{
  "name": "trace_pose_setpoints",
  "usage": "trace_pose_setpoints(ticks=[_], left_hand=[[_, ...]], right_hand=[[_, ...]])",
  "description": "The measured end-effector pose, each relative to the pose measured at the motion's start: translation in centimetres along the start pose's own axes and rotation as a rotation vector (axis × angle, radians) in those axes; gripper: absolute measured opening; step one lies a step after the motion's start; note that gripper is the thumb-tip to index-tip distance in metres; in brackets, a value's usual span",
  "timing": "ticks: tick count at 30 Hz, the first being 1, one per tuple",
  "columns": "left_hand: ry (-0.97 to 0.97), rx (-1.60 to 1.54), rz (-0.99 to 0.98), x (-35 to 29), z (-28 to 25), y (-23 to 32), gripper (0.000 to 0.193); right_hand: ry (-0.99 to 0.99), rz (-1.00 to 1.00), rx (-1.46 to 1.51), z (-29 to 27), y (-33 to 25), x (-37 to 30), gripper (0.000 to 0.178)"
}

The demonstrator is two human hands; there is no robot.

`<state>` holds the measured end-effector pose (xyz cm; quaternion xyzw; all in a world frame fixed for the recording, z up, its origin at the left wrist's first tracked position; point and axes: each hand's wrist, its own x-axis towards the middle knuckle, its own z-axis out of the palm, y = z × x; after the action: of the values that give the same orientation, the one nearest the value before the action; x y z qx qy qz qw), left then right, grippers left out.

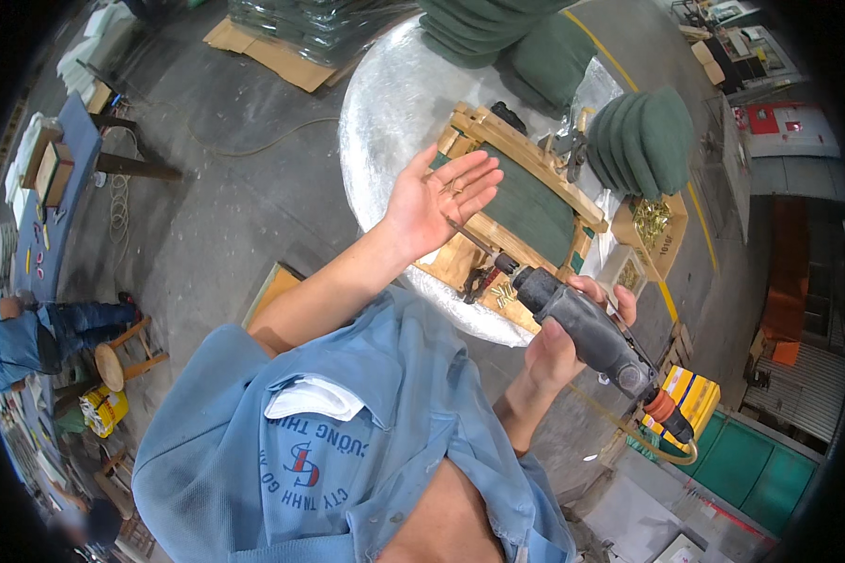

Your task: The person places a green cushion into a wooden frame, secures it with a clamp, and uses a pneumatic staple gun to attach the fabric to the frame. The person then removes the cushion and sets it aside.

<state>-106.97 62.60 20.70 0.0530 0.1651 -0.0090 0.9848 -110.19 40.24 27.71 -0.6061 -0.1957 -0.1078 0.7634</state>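
Observation:
My left hand (pixel 432 202) is held palm up with fingers stretched out, above the near left side of a wooden frame. A small brassy thing (pixel 457 190) shows at its fingers, too small to name surely. My right hand (pixel 556 355) grips a black power screwdriver (pixel 587 328) with a red-orange end and a hose. Its long thin bit points up-left, the tip close to my left palm. Under both hands lies the wooden frame (pixel 535 174) around a dark green padded panel (pixel 530 216). Several brass-coloured screws (pixel 503 295) lie beside the screwdriver.
The round work surface (pixel 376 141) is wrapped in shiny film. Green cushions (pixel 640 141) are stacked at its far and right sides. A carton (pixel 674 235) of brassy hardware and a clear tub (pixel 622 266) stand right. Another person (pixel 14 342) is far left, near a wooden stool (pixel 110 366).

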Motion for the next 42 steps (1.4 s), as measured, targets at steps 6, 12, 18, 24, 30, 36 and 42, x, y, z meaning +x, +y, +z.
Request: trace_pose_setpoints(ticks=[6,12,18,24,30,36,42], left_hand=[[-0.078,0.116,0.062,0.4,-1.5,-0.6,0.058],[0.03,0.159,-0.094,-0.2,-3.6,-1.1,0.042],[-0.073,0.112,-0.227,-1.6,-5.2,-1.6,0.033],[-0.106,0.118,-0.161,-0.8,-7.1,-1.4,0.021],[-0.084,0.321,-0.023,-2.3,-6.7,-1.0,0.023],[-0.09,0.391,0.111,-2.2,-8.3,-0.4,0.02],[0.082,0.541,0.283,-4.0,-8.2,-0.5,0.021]], right_hand=[[0.059,-0.032,0.02,-0.7,0.1,-0.1,0.094],[0.084,-0.044,0.019,-0.7,0.1,0.0,0.09],[0.09,-0.039,0.001,-0.9,0.1,0.3,0.086],[0.078,-0.033,-0.012,-0.4,0.5,0.9,0.083],[0.158,0.002,-0.042,-1.1,1.3,0.5,0.084],[0.141,0.132,-0.021,0.8,1.8,1.6,0.074],[0.095,0.293,0.024,0.5,5.3,3.6,0.062]])
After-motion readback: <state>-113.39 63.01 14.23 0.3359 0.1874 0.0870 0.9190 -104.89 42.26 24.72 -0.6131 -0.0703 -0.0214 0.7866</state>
